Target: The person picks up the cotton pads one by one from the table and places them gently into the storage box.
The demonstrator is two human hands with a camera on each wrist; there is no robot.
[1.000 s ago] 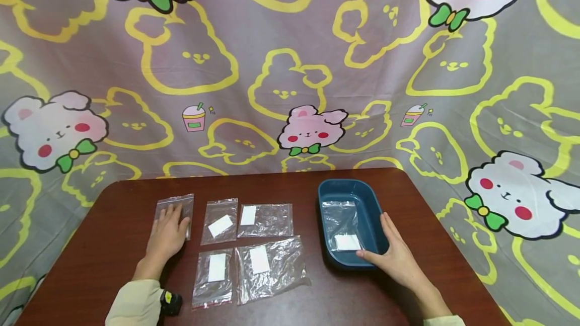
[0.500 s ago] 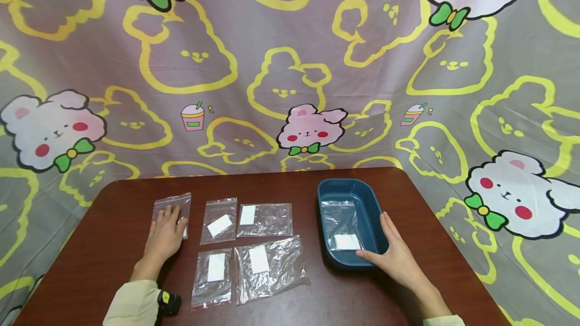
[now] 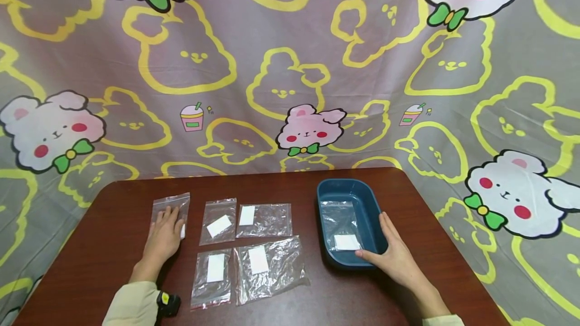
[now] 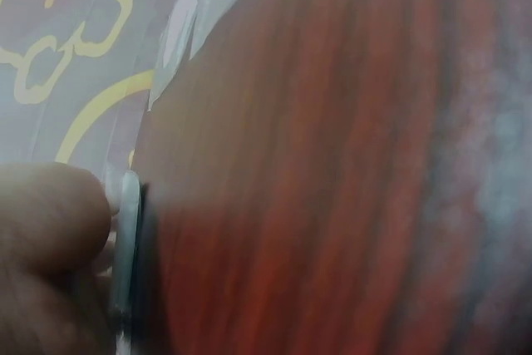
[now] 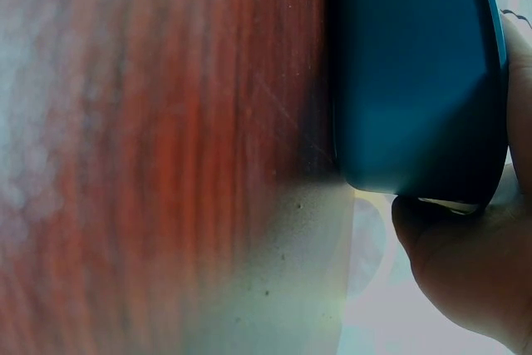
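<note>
At the table's left side my left hand (image 3: 164,235) rests over a clear zip bag (image 3: 180,202), covering most of it. A bit of something white inside shows beside the fingers. In the left wrist view, the thumb (image 4: 54,218) is beside a pale upright edge. On the right, my right hand (image 3: 399,260) grips the near right corner of a blue plastic basin (image 3: 369,215), thumb at the near rim and fingers along the outer side. Another zip bag (image 3: 337,218) with a white card lies in the basin. The right wrist view shows the basin's outer wall (image 5: 416,81).
Between the hands, several clear bags with white cards lie flat: two at the back (image 3: 210,210) (image 3: 272,220) and two in front (image 3: 199,286) (image 3: 285,270). A patterned cloth (image 3: 254,89) hangs behind the brown table (image 3: 290,185).
The left hand and the zip bag under it have shifted slightly left, and the fingers have drawn a little closer together. The right hand and basin stay put.
</note>
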